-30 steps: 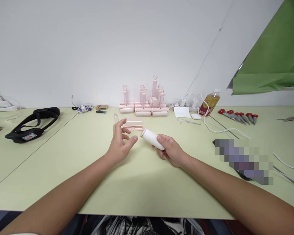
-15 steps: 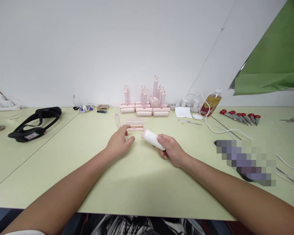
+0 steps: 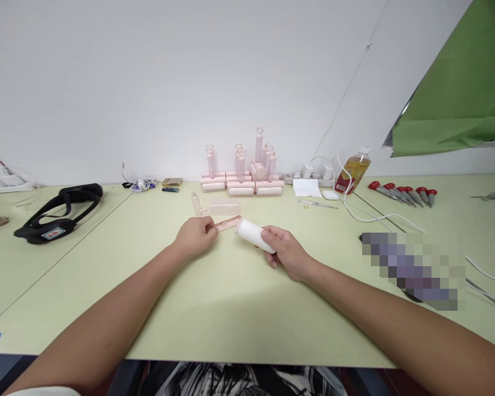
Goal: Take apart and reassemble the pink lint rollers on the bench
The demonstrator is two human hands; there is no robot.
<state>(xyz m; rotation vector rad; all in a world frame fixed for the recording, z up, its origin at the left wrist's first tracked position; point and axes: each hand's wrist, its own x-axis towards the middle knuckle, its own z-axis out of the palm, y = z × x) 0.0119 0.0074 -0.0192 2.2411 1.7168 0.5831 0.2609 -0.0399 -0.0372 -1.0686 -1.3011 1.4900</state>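
Observation:
My right hand grips a white lint roller refill roll, tilted with its far end up and to the left. My left hand pinches the left end of a pink lint roller shell, an open trough whose right end is close to the roll; whether they touch I cannot tell. Just behind the shell lies a clear pinkish cover on the table. A translucent pink handle stands upright behind my left hand, with a small loop-shaped piece at its foot.
Several pink lint rollers with upright handles stand by the wall. To the right are white paper, tweezers, a drink bottle, red-capped tools and white cables. A black head strap lies left.
My left hand has closed on the pink shell and drawn it toward me, tilting it away from the clear cover. The right hand still holds the roll, nearly unmoved.

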